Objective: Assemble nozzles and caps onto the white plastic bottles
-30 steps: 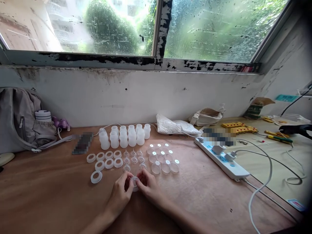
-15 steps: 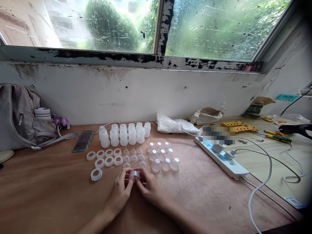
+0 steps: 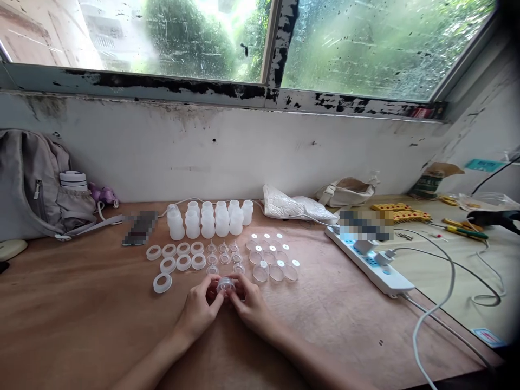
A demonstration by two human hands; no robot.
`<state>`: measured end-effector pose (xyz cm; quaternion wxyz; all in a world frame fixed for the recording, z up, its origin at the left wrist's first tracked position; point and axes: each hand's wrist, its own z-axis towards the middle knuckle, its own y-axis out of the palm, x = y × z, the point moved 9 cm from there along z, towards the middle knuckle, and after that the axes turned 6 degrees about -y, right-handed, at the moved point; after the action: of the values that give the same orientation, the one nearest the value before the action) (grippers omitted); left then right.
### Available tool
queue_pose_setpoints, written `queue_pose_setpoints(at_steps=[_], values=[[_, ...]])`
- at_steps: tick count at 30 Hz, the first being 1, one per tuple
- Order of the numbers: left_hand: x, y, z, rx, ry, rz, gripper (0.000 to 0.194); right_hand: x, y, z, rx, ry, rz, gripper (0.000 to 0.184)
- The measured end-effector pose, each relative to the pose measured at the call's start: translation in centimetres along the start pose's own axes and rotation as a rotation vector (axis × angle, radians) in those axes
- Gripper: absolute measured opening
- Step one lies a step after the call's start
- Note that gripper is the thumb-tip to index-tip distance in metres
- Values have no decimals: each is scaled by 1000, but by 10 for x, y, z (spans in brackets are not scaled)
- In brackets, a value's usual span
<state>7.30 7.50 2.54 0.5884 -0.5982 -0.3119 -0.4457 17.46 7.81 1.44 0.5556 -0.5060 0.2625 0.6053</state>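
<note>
Both hands meet over the wooden table, pinching one small clear plastic cap between their fingertips. My left hand grips it from the left and my right hand from the right. Just beyond the hands lie white rings, small clear nipple-like pieces and clear round caps set out in rows. Behind them stand several small white bottles.
A grey backpack with a cup leans at the far left. A white power strip with cables lies to the right, with a white plastic bag, a cloth pouch and yellow tools behind it. The wall and window close the back.
The hands have lifted the clear cap slightly and turned it between the fingertips; the view has shifted a little downward and left. Nothing else on the table moved.
</note>
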Motion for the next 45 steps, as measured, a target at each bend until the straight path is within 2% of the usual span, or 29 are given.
queue_pose_setpoints(at_steps=[8,15,30,45], values=[[-4,0,-1,59,31,66,18,5,0,1,-5,12,-26,19],[-6,3,-1,43,22,153,21,8,-2,0,6,35,-73,24],[-7,4,-1,13,-35,116,22,16,2,0,-26,91,83,35],[-12,7,-4,33,-113,172,17,7,2,1,-5,89,-29,26]])
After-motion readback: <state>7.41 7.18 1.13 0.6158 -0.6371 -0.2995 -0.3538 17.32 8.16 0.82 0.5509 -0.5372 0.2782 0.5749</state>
